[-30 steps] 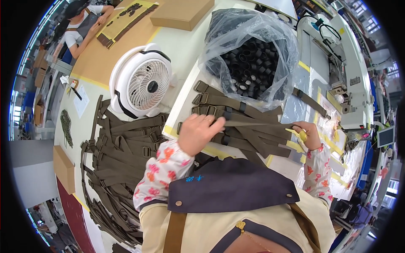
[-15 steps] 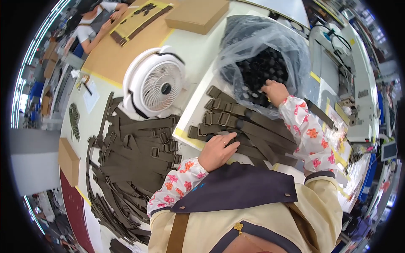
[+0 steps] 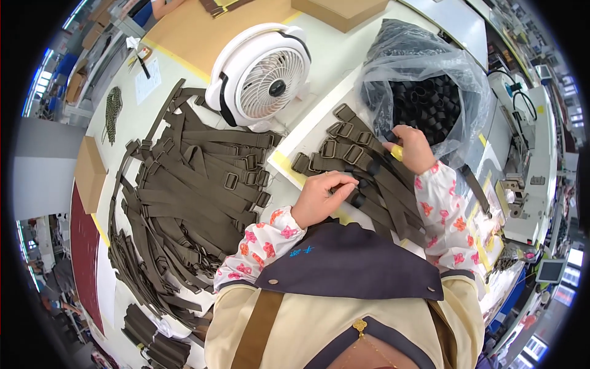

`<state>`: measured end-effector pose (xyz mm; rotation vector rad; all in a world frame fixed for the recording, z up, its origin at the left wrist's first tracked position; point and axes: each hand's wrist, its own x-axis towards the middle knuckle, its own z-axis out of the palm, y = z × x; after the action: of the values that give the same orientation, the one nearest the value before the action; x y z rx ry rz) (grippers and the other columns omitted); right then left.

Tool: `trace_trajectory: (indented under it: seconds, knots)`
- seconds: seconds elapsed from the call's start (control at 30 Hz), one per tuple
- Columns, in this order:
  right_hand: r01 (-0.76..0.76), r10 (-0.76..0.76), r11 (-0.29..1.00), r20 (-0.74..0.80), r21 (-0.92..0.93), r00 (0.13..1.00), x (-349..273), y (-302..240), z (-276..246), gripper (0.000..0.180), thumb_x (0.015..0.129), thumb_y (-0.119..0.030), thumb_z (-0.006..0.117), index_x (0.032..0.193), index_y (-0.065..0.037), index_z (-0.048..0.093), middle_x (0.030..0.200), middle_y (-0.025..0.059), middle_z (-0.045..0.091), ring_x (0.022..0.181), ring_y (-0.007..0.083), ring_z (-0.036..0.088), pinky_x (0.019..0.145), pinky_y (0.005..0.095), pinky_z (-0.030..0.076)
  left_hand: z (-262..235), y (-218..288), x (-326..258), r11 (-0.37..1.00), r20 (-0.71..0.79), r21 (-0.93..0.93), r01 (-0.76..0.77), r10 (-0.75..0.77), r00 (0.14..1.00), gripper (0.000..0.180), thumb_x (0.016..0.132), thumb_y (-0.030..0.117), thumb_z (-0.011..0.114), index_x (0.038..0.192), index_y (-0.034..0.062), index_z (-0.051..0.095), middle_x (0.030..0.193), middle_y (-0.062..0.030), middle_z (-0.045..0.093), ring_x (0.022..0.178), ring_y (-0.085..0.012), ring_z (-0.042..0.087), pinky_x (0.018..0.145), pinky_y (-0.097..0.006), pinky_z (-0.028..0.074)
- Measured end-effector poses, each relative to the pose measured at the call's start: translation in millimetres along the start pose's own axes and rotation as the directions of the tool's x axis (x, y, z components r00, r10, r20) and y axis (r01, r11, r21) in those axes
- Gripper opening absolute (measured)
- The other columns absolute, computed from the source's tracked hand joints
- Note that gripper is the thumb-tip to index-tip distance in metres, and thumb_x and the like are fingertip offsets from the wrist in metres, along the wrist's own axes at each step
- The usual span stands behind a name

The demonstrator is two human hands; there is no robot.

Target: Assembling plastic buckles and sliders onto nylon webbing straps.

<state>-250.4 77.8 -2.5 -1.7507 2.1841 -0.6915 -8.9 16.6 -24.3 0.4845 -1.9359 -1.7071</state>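
White tabletop [image 3: 329, 61]: spans most of view L to R, loaded w/ work.
Strap pile [image 3: 190, 166]: olive-brown webbing heaped on L side of tabletop, overlapping & fanned, metal buckles [image 3: 231, 181] mostly along its R edge.
Pale machine [image 3: 530, 163]: far R, well apart from pile.
Clear plastic bag [image 3: 393, 61]: upper R of ctr, mouth gaping toward wearer, packed w/ black loops [image 3: 430, 107].
Strap batch [image 3: 399, 203]: smaller lot of like webbing, directly in front of wearer, just below bag mouth in view; straps crossed, buckled ends toward upper L, several black loops among them; yellow tape [image 3: 284, 163] just beside, on L.
White fan [image 3: 276, 89]: stands btwn pile & bag, nearer pile, round grille front.
Cardboard box [image 3: 347, 13]: brown, beyond fan, partly cut off at top edge.
L hand [image 3: 322, 197]: over L part of strap batch, thumb & fingertips nearly meeting; can't tell if a strap is pinched.
R hand [image 3: 415, 150]: at near edge of bag mouth, above strap batch, fingers curled, fingertips close together; can't tell if a loop is held.
Yellow band [image 3: 397, 152]: wrapped on a finger, R hand.
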Motion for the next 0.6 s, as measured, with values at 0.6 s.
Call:
trace_trajectory:
  seconds: [0.6]
  knots:
    - [-0.503, -0.151, 0.363, 0.583, 0.784, 0.799, -30.6, -97.1, 23.6, 0.013, 0.080, -0.009, 0.062, 0.082, -0.001, 0.052, 0.070, 0.0019, 0.055, 0.057, 0.0081, 0.053, 0.054, 0.0214, 0.043, -31.9, 17.2, -23.3, 0.777, 0.092, -0.518, 0.358, -0.365, 0.926, 0.015, 0.088, 0.011, 0.052, 0.094, -0.0014, 0.057, 0.080, -0.0039, 0.060, 0.064, -0.0080, 0.056, 0.060, -0.021, 0.047]
